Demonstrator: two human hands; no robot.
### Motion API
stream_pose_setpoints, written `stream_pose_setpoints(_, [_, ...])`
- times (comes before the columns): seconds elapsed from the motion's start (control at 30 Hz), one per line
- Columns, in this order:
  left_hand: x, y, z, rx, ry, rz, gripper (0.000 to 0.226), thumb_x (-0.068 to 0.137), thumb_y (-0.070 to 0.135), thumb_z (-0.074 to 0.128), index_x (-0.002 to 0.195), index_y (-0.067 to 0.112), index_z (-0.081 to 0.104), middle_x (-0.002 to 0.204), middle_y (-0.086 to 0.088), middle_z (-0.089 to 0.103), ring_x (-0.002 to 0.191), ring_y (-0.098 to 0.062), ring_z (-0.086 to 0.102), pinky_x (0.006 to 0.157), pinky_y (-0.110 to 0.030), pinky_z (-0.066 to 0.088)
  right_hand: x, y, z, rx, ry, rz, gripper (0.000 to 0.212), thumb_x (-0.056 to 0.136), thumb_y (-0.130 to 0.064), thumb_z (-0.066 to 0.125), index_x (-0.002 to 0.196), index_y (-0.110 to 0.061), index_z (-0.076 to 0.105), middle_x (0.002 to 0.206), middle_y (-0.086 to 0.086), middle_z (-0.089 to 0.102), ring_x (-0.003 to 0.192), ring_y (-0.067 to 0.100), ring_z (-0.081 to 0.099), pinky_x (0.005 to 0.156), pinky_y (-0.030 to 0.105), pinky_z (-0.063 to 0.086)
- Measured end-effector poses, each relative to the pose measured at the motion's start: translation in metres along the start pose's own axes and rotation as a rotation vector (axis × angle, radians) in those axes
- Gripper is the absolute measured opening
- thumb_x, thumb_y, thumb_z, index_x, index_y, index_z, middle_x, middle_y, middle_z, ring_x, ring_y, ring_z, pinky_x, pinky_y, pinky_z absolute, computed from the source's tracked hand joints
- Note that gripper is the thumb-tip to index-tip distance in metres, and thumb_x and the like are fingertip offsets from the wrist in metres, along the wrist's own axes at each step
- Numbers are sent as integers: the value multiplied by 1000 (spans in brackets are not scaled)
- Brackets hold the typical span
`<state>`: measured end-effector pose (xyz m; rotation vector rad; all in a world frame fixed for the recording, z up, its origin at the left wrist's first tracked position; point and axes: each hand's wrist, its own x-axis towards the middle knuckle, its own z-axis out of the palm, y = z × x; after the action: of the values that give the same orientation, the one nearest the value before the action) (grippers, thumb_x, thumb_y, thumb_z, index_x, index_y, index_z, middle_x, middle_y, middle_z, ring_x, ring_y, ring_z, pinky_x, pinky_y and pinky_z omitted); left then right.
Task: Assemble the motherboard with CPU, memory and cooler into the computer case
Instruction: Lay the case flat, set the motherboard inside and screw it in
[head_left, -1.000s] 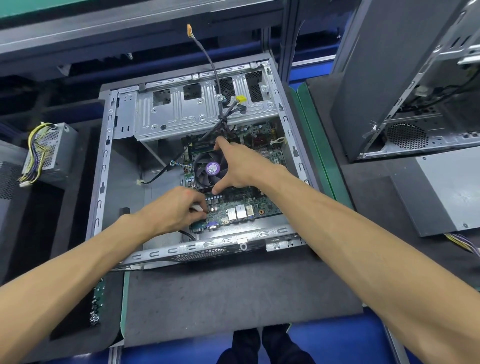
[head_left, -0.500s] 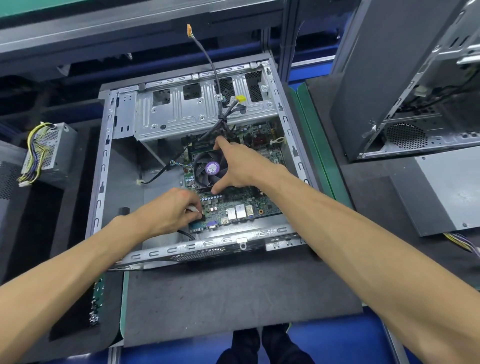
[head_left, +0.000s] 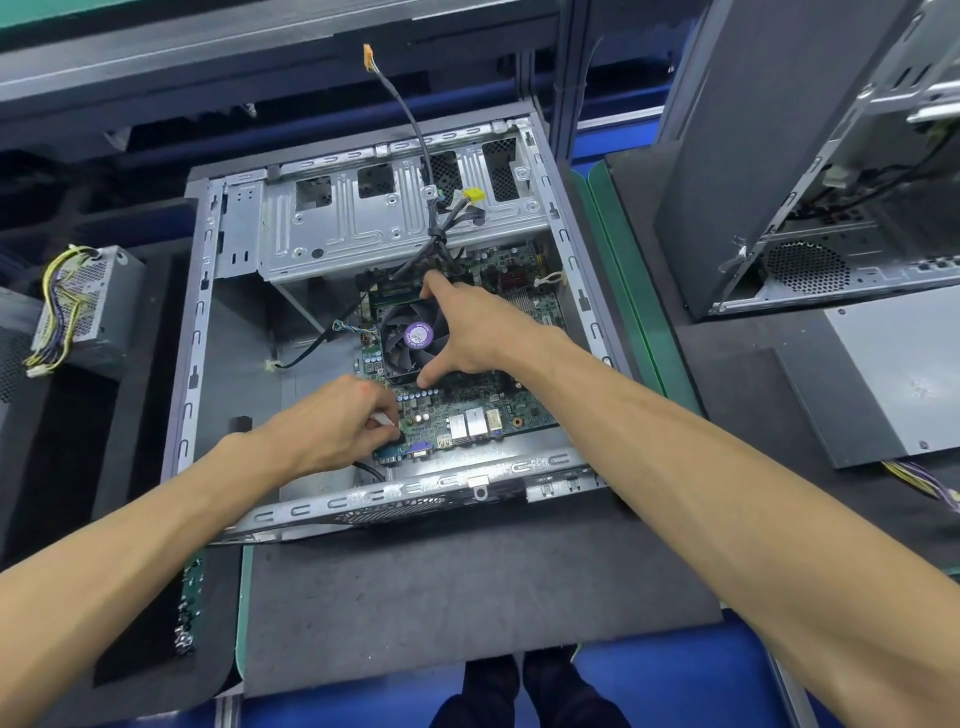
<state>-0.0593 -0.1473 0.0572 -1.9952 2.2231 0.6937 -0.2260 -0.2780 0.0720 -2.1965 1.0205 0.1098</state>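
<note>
Computer case (head_left: 200, 332), open, lying flat on a dark mat (head_left: 467, 587) on the desk. Motherboard (head_left: 467, 395) set inside it, toward the right and near side, rear ports by the near wall. Cooler (head_left: 410, 338), black fan with purple hub label, mounted on the board. Right hand (head_left: 470, 332): grip wide, forefinger at the cooler's far edge, thumb at its near edge, spanning the fan's right side. Left hand (head_left: 332, 421): grip narrow, fingers curled and pinching a small white connector (head_left: 382, 417) at the board's near left corner. Black cable bundle (head_left: 436, 234) over the drive cage. Power supply (head_left: 85, 306) with yellow wires, left of the case. Second case (head_left: 810, 156) upright at right.
</note>
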Motion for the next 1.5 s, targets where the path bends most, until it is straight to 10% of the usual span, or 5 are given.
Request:
stream_pose_setpoints(0.83, [2, 2, 5, -14, 1, 31, 17, 88, 22, 72, 73, 23, 63, 70, 11, 60, 61, -4, 52, 53, -8, 30, -1, 0, 1, -14, 12, 1, 115, 61, -46, 95, 150, -17, 27, 137, 13, 52, 116, 32, 57, 89, 42, 51])
stream_pose_setpoints(1.5, [6, 2, 8, 37, -37, 76, 20, 87, 25, 74, 73, 16, 62, 70, 5, 63, 64, -14, 56, 55, -18, 33, 0, 1, 3, -21, 17, -1, 117, 60, -48, 95, 150, -18, 26, 137, 12, 52, 116, 31, 57, 86, 41, 51])
